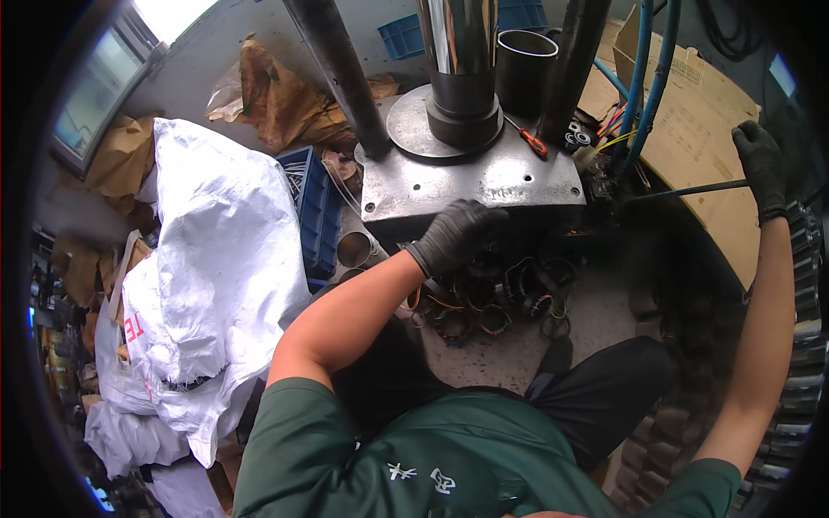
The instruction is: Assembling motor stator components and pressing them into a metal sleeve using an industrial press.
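My right hand (762, 168), in a dark grey work glove, is closed round the outer end of a thin dark lever (682, 191) that sticks out from the right side of a press. The left hand (458, 235), gloved alike, is at the front edge of the steel press plate (471, 188). Its fingers are together and curled, and whatever they may hold is hidden beneath them. Above the plate, a shiny press ram (459, 52) comes down on a dark cylindrical block (465, 121) over a round steel disc (410, 129). Ring-shaped wound coils (492, 319) lie below the press.
A red-handled screwdriver (534, 143) lies on the plate's right rear. Left of the press stand a blue crate (318, 211) and a large white sack (224, 233). Blue hoses (649, 86) and a cardboard sheet (699, 112) are on the right, beside stacked metal parts (799, 337).
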A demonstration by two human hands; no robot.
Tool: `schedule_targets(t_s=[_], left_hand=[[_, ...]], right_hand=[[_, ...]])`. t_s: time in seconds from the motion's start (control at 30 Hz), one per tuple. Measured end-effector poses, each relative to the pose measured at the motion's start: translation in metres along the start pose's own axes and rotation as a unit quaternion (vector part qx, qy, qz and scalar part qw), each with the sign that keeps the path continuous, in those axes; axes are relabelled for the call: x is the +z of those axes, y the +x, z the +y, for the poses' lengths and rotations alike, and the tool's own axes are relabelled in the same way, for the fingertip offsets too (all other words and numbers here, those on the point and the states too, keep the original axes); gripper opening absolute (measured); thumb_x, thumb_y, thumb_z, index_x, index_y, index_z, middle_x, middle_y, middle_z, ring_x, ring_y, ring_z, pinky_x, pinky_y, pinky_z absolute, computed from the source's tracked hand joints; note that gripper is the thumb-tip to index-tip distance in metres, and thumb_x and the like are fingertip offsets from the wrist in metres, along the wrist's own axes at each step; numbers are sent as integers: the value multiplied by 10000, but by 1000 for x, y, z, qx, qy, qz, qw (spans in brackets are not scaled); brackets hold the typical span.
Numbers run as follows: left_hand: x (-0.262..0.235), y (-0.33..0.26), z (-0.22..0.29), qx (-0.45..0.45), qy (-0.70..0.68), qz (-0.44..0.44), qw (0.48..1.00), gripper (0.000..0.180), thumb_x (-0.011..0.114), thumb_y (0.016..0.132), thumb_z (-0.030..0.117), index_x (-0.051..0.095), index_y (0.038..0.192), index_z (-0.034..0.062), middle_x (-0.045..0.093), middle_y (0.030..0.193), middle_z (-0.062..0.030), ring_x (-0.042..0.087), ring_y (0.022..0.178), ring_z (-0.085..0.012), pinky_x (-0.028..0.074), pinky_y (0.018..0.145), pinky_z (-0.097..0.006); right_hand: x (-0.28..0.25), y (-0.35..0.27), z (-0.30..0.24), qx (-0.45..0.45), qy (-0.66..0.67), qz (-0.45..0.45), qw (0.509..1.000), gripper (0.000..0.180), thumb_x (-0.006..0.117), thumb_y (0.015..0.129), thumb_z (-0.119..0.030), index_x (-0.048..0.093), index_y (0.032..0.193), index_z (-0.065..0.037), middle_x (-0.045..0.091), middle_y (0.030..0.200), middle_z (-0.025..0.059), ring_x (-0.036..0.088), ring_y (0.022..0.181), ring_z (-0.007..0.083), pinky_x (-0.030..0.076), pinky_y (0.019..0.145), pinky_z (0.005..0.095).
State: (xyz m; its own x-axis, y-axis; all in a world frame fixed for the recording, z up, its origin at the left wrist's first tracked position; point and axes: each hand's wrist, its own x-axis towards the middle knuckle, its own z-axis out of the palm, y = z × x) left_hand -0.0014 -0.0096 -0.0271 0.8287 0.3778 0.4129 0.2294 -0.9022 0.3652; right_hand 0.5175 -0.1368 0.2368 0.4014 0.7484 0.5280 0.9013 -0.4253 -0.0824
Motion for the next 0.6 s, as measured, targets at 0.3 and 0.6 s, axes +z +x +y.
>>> schedule_targets(t_s=[0.3,0.6], left_hand=[[-22,-58,-48,-381,303,84,869,776,644,916,522,447,1500,50,473,1492,-306,406,1414,-495,275,1220,-521],[-14,-27,28,108,4,-126,986,441,733,851,212,648,1273,115,698,1175,-174,676,1096,-351,532,951,-477]], right_hand=[[-7,-18,3,-23,39,2,999,307,635,966,-321,718,1074,-46,739,1044,194,717,977,345,537,860,389],[-39,-151,-9,-63,54,-13,996,257,668,952,-240,705,1076,-18,727,1006,206,714,928,382,550,825,427]])
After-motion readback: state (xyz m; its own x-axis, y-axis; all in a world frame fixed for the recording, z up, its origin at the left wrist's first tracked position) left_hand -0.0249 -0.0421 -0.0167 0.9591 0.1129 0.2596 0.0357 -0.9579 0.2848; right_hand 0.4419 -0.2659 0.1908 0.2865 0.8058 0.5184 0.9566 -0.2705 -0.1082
